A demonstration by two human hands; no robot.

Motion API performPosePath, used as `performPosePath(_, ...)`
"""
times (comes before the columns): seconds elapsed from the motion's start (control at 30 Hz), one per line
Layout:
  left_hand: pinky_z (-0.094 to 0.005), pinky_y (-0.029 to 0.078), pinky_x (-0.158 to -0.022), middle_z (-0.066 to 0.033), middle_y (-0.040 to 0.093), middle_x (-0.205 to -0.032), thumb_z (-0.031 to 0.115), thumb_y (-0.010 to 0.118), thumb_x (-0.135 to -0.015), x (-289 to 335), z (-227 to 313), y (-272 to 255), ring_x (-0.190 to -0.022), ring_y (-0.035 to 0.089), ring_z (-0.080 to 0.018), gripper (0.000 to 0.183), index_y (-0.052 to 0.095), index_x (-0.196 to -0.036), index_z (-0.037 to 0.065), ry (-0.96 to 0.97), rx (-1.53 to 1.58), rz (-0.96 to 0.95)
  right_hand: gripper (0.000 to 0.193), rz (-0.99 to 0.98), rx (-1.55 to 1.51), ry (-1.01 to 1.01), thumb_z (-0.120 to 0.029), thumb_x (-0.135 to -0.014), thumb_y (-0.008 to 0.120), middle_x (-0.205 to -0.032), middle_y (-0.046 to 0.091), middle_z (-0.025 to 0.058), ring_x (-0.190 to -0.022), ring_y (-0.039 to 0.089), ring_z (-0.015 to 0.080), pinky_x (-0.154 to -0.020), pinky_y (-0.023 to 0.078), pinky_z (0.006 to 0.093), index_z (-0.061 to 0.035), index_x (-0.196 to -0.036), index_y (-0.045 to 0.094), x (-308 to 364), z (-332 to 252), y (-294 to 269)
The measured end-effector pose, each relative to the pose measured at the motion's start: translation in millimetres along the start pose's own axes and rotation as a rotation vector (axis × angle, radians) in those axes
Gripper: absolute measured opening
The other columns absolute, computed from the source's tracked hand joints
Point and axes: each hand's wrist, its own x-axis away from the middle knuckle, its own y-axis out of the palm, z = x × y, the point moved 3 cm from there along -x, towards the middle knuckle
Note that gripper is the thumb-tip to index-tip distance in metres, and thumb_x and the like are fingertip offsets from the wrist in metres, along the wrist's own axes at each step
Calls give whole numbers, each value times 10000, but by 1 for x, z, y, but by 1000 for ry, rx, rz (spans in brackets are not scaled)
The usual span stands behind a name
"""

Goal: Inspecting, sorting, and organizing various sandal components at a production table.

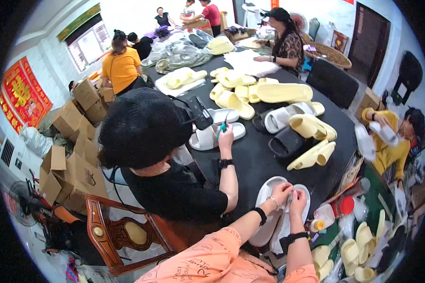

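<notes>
A pair of pale grey-white slide slippers (265,227) lies at the table's near edge, right in front of me. Over their straps my left hand (281,194) and my right hand (297,203) meet, almost touching. Both have their fingers pinched together; whatever sits between the fingertips is too small or hidden to make out. Parts of both slippers are covered by my hands and wrists. Each wrist wears a black band.
Beside me a person in black holds teal-handled scissors (222,128) over white slippers (205,139). Yellow slippers (284,93) and a black slipper (288,143) cover the black table (243,166). A red-lidded jar (343,206) stands at right. A wooden chair (130,234) and cartons (75,177) are left.
</notes>
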Motion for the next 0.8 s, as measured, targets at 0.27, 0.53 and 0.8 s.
performPosePath(0.27,-225,431,-638,-11,581,-769,170,581,-785,-9,1,-2,-702,510,-74,177,590,-864,12,-32,-84,-2,94,-42,-229,188,-55,-797,513,-641,490,-26,-570,410,47,-513,348,195,-46,-703,503,-11,17,2)
performPosePath(0.53,-221,440,-642,-28,600,-781,180,595,-773,-11,9,0,-709,531,-73,206,602,-872,-1,-61,-143,10,84,-33,-369,232,-68,-812,508,-685,511,-17,-616,434,51,-548,354,192,-43,-733,520,-12,18,4)
performPosePath(0.8,-220,437,-635,-36,609,-756,174,599,-760,-8,6,0,-688,534,-76,196,611,-856,4,-83,-97,38,76,-55,-346,257,-80,-818,503,-700,515,-19,-625,441,53,-555,353,189,-49,-751,524,-8,11,3)
